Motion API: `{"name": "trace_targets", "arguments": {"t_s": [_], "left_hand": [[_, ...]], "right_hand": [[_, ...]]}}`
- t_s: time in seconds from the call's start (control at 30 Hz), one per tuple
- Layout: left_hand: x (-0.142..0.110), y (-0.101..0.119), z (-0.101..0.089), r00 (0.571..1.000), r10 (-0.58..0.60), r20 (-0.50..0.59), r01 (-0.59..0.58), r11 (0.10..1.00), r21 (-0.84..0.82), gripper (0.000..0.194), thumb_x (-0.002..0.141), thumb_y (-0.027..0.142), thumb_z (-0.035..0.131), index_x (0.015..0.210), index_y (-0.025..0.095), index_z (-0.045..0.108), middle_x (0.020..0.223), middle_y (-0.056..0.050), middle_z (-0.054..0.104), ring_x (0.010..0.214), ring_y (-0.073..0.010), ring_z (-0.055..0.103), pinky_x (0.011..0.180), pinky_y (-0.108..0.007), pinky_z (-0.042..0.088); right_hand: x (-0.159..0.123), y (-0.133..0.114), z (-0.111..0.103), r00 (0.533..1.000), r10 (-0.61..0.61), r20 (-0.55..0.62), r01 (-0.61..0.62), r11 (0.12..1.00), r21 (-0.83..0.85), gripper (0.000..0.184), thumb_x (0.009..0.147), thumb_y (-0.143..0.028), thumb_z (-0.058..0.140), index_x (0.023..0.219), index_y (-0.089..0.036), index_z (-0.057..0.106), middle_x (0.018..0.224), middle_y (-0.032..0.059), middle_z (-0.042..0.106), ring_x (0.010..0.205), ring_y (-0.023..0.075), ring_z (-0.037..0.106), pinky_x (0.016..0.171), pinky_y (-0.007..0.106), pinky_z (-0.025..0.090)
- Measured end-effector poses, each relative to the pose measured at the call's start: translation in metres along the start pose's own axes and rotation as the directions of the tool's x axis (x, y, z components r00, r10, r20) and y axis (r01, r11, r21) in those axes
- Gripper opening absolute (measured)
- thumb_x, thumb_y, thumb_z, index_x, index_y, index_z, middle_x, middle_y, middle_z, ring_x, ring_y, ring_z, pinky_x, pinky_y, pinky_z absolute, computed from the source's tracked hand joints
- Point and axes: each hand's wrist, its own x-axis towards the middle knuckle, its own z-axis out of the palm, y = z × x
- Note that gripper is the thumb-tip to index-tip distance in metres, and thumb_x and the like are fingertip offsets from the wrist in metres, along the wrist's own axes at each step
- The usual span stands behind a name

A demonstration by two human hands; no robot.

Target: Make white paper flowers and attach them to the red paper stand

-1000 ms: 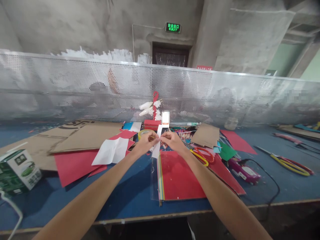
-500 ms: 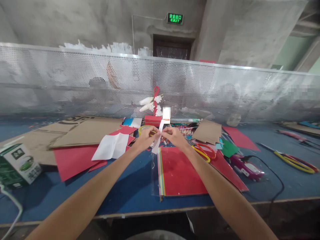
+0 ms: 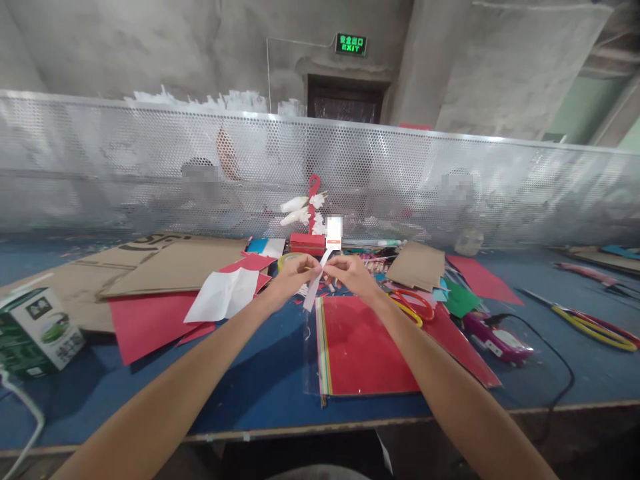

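A narrow white paper strip (image 3: pixel 311 293) runs slantwise between my hands above the blue table. My left hand (image 3: pixel 294 277) pinches it from the left, thumb against forefinger. From the right, my right hand (image 3: pixel 353 275) pinches the same strip, its fingertips almost meeting the left ones. Just behind stands a red paper piece with a hooked top (image 3: pixel 313 200), carrying white paper flowers (image 3: pixel 296 212), on a red box-like base (image 3: pixel 306 244). A phone with a lit, blurred screen (image 3: pixel 334 232) is upright beside it. Below my hands lies a clear sleeve of red and coloured paper sheets (image 3: pixel 370 347).
On the left are cardboard sheets (image 3: pixel 180 267), folded white paper (image 3: pixel 225 293) and a green-white carton (image 3: pixel 40 330). On the right lie red-yellow scissors (image 3: pixel 413 307), a purple corded device (image 3: pixel 497 339) and another pair of scissors (image 3: pixel 580 319). A perforated metal screen (image 3: pixel 390 173) closes the back.
The strip leans slightly more to the right at its top. Both hands keep their pinch in nearly the same place, and the whole view has shifted a little.
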Motion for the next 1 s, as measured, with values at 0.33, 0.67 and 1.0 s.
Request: {"name": "trace_targets", "arguments": {"t_s": [0.33,0.67,1.0], "left_hand": [[-0.0028,0.0002,0.0001,0.989,-0.132,0.069,0.142,0.974,-0.179,0.027,0.077,0.040,0.071,0.084,0.018,0.058,0.078,-0.001,0.059,0.068,-0.0116,0.056,0.061,-0.023,0.045],[0.0019,0.0080,-0.0029,0.991,0.133,0.035,-0.136,0.905,0.402,0.022,0.086,0.037,0.059,0.078,0.018,0.062,0.078,-0.003,0.064,0.073,-0.0150,0.060,0.066,-0.025,0.046],[0.0000,0.0042,-0.0032,0.977,0.212,-0.001,-0.171,0.790,0.589,0.016,0.087,0.030,0.053,0.078,0.020,0.062,0.079,-0.003,0.068,0.074,-0.0178,0.063,0.069,-0.028,0.047]], "right_hand": [[-0.0018,-0.0024,-0.0020,0.999,-0.040,0.017,0.042,0.994,-0.097,0.023,0.081,-0.037,0.061,0.079,-0.015,0.067,0.061,0.0018,0.064,0.045,0.0092,0.052,0.042,0.019,0.038],[-0.0042,-0.0041,-0.0010,0.984,-0.178,-0.013,0.166,0.940,-0.299,0.018,0.081,-0.028,0.058,0.070,-0.016,0.066,0.061,0.0005,0.064,0.057,0.0128,0.058,0.057,0.022,0.044],[-0.0033,-0.0032,-0.0010,0.988,-0.154,-0.001,0.146,0.937,-0.316,0.019,0.080,-0.028,0.058,0.066,-0.017,0.066,0.060,0.0016,0.065,0.060,0.0151,0.060,0.058,0.022,0.044]]}}
